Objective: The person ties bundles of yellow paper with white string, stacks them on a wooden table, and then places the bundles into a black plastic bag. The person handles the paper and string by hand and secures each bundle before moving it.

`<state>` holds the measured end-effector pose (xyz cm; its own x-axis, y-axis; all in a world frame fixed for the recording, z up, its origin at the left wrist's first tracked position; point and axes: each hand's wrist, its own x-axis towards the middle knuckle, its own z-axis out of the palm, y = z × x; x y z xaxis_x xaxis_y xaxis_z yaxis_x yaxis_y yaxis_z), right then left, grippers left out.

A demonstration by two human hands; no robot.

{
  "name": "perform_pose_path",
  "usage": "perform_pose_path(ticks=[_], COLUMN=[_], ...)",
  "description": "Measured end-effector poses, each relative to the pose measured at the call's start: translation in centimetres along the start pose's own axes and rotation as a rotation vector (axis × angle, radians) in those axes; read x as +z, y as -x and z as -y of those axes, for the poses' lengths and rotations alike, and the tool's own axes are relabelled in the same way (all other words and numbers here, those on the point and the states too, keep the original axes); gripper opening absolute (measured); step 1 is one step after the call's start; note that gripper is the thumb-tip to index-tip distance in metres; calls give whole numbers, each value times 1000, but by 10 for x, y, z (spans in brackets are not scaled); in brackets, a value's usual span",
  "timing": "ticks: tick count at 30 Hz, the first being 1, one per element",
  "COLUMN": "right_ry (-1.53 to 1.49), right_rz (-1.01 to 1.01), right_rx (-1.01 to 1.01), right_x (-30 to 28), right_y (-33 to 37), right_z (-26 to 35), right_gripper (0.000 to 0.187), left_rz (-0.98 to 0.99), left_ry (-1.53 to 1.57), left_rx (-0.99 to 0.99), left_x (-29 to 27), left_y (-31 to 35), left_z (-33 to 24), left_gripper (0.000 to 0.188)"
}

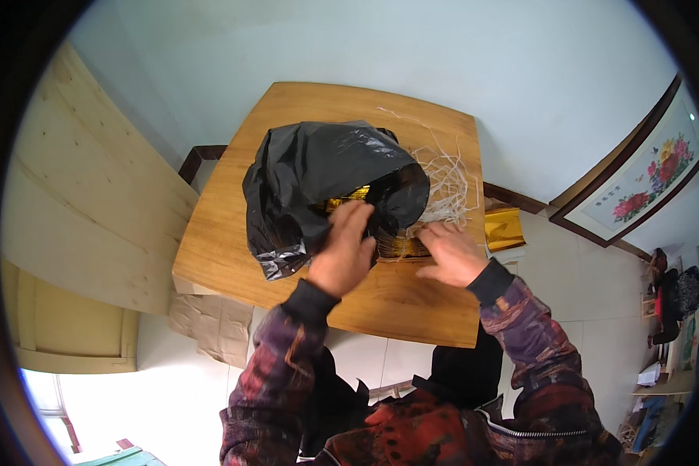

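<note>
On the left half of the table (408, 299) lies your black plastic bag (303, 167), mouth toward the right edge, gold material (357, 194) showing inside. Your left hand (343, 252) is at that mouth, fingers close together; whether they grip, I can't tell. The gold bundle (402, 248) sits between your hands. Your right hand (452, 255) is at its right end, thumb apart from bent fingers, grip unclear. White strings (446, 186) tangle near the right edge. You seem to be handling the bundle beside the bag; moving it calls for keeping clear of them.

Gold contents (358, 193) mostly hidden in the black bag (311, 167) (a sliver visible), left hand (342, 255) slightly blurred.
</note>
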<state>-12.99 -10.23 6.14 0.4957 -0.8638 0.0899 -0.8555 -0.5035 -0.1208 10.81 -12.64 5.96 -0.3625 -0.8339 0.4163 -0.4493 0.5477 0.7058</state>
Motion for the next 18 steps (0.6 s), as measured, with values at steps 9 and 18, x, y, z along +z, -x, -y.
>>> perform_pose_path(ticks=[9, 18], right_ry=[-247, -1125], right_rz=[42, 149], right_rx=[117, 351], right_x=[-5, -66], right_y=[12, 10], right_z=[-1, -3], right_gripper=[32, 34], left_rz=[-75, -178], left_ry=[-499, -927], left_rx=[-56, 112], left_x=[6, -20], left_y=[-46, -95], left_z=[70, 56], left_gripper=[57, 8])
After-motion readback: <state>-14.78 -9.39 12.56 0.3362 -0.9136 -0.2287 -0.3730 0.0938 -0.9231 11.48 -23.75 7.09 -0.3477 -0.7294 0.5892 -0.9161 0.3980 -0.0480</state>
